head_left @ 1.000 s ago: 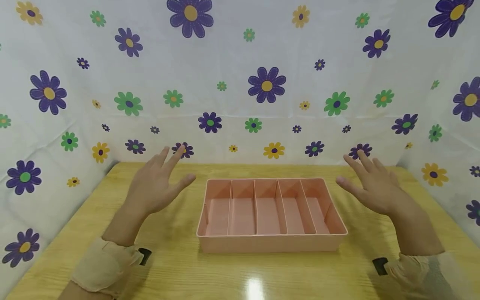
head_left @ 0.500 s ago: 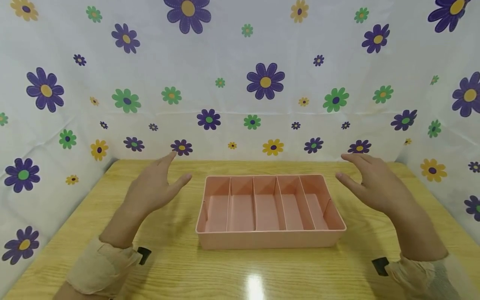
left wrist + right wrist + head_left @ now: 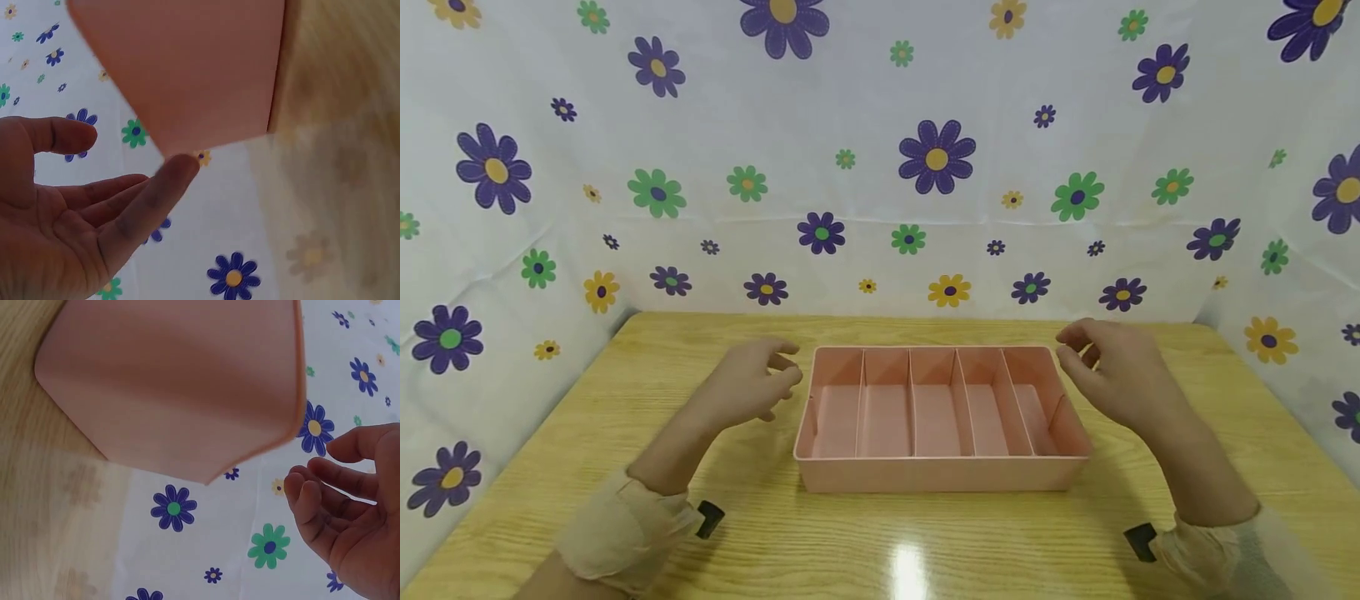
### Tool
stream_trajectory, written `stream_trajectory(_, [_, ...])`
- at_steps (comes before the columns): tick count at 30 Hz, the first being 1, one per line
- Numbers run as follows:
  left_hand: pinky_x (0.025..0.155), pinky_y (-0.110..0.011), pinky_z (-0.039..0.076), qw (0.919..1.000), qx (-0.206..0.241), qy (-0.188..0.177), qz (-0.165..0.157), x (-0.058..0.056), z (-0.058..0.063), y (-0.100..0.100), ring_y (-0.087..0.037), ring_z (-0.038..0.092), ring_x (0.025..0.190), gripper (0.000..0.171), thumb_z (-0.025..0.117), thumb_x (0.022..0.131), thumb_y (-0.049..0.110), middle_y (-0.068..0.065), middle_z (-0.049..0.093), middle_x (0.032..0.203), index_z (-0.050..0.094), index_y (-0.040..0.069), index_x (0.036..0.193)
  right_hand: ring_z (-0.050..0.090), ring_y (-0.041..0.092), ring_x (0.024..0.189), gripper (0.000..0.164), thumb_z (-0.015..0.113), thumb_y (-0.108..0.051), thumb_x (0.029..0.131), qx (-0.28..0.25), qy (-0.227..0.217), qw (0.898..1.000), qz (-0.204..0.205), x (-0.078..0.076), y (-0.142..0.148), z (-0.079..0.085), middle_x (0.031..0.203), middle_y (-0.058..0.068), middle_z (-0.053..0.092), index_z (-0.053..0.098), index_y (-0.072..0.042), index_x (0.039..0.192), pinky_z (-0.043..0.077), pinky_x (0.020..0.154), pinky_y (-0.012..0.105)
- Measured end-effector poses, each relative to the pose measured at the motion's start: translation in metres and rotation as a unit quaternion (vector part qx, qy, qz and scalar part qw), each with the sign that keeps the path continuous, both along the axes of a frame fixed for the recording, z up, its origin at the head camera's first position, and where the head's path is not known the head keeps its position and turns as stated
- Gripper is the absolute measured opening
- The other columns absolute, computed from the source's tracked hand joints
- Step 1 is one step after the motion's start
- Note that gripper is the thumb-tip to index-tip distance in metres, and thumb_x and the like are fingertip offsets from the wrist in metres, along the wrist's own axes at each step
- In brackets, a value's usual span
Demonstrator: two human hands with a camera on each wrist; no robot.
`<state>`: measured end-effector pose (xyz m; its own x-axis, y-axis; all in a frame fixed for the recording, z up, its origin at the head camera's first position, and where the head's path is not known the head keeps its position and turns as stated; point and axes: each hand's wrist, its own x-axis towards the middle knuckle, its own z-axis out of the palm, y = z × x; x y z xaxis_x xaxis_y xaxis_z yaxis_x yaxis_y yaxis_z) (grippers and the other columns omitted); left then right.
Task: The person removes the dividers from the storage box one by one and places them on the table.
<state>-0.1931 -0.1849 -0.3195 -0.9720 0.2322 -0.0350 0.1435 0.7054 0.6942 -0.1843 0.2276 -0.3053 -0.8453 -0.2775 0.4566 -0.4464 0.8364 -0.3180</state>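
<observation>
A pink plastic organizer tray (image 3: pixel 936 475) with several narrow compartments lies on the wooden table; no items show inside. Just off its left end is my left hand (image 3: pixel 752 383), fingers loosely bent and nothing between them. In the left wrist view, the fingertips of this hand (image 3: pixel 94 212) come right up to the corner of the tray's side wall (image 3: pixel 194 69). At the far right corner hovers my right hand (image 3: pixel 1116 371), its fingers loosely curled around nothing. The right wrist view has that hand (image 3: pixel 350 506) beside the tray's outer wall (image 3: pixel 175 375).
Behind and on both sides of the table (image 3: pixel 760 533) hangs a white cloth (image 3: pixel 850 100) printed with purple, green and yellow flowers. Beige wraps (image 3: pixel 625 529) with small black pieces sit on both wrists. Light glares off the table near its front.
Both hands have come inward and lower, nearer the ends of the tray. Their fingers, spread and straighter before, are now bent. The tray stays in place while the head view shifts slightly.
</observation>
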Motion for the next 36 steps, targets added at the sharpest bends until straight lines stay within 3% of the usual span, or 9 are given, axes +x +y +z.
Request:
stream_trajectory(4, [0.055,-0.034,0.055,0.9989,0.038,-0.027,-0.008,-0.002,-0.01,0.01,-0.028,0.059,0.095,0.054,0.05,0.089,0.025,-0.021,0.051,0.126,0.037,0.002,0.135,0.055,0.014,0.067,0.015,0.056,-0.02,0.088,-0.008,-0.023,1.0,0.003,0.0,-0.007,-0.004,0.083,0.001,0.064,0.063,-0.008,0.095,0.049,0.057,0.034])
stream_trajectory(7, [0.053,-0.037,0.055,0.9945,0.078,-0.068,0.012,-0.004,-0.016,0.015,-0.031,0.055,0.101,0.057,0.051,0.086,0.024,-0.02,0.045,0.13,0.034,0.003,0.137,0.055,0.014,0.068,0.016,0.057,-0.02,0.088,-0.011,-0.051,0.999,0.007,0.0,-0.012,-0.007,0.086,0.002,0.064,0.063,-0.008,0.097,0.05,0.056,0.031])
stream_trajectory(14, [0.057,-0.047,0.055,0.97,0.189,-0.148,0.038,-0.009,-0.024,0.018,-0.035,0.051,0.108,0.052,0.053,0.083,0.02,-0.014,0.047,0.131,0.042,0.008,0.132,0.056,0.016,0.074,0.023,0.059,-0.02,0.087,-0.025,-0.106,0.994,0.021,0.001,-0.024,-0.013,0.091,0.003,0.062,0.06,-0.005,0.104,0.052,0.06,0.031])
stream_trajectory(20, [0.062,-0.048,0.055,0.9625,0.209,-0.171,0.03,-0.009,-0.025,0.018,-0.037,0.049,0.11,0.058,0.055,0.081,0.017,-0.018,0.043,0.134,0.037,0.008,0.135,0.056,0.014,0.072,0.033,0.061,-0.02,0.084,-0.018,-0.143,0.988,0.048,0.0,-0.031,-0.023,0.095,0.007,0.062,0.058,-0.003,0.111,0.052,0.062,0.032])
stream_trajectory(24, [0.063,-0.05,0.054,0.958,0.222,-0.18,0.028,-0.008,-0.025,0.017,-0.038,0.049,0.11,0.061,0.055,0.079,0.013,-0.018,0.04,0.135,0.036,0.009,0.137,0.049,0.009,0.054,0.021,0.058,-0.018,0.083,0.016,-0.159,0.985,0.07,-0.001,-0.037,-0.031,0.073,0.0,0.06,0.059,-0.006,0.1,0.047,0.052,0.029])
stream_trajectory(27, [0.063,-0.05,0.054,0.9557,0.229,-0.183,0.028,-0.008,-0.025,0.016,-0.038,0.049,0.107,0.064,0.053,0.076,0.009,-0.019,0.039,0.136,0.035,0.009,0.137,0.041,0.007,0.045,0.031,0.057,-0.014,0.082,0.045,-0.176,0.98,0.082,0.0,-0.039,-0.036,0.055,-0.005,0.047,0.055,-0.002,0.111,0.037,0.043,0.025])
stream_trajectory(30, [0.063,-0.05,0.054,0.9537,0.236,-0.185,0.027,-0.009,-0.026,0.016,-0.038,0.05,0.104,0.067,0.053,0.074,0.006,-0.02,0.038,0.136,0.034,0.008,0.137,0.037,0.007,0.044,0.055,0.058,-0.01,0.079,0.056,-0.177,0.979,0.086,0.001,-0.04,-0.04,0.05,-0.005,0.041,0.041,0.006,0.129,0.031,0.041,0.023])
stream_trajectory(32, [0.063,-0.051,0.054,0.953,0.238,-0.185,0.026,-0.009,-0.027,0.016,-0.038,0.05,0.103,0.067,0.053,0.073,0.006,-0.02,0.037,0.137,0.033,0.008,0.138,0.039,0.009,0.049,0.061,0.058,-0.009,0.077,0.056,-0.171,0.981,0.076,0.001,-0.042,-0.042,0.056,-0.002,0.044,0.037,0.008,0.132,0.033,0.043,0.024])
stream_trajectory(36, [0.063,-0.051,0.054,0.9522,0.241,-0.186,0.022,-0.01,-0.027,0.015,-0.038,0.05,0.103,0.067,0.054,0.074,0.006,-0.019,0.036,0.139,0.032,0.008,0.138,0.048,0.018,0.072,0.066,0.059,-0.008,0.075,0.055,-0.164,0.984,0.044,0.0,-0.046,-0.045,0.085,0.012,0.057,0.033,0.01,0.134,0.045,0.058,0.031])
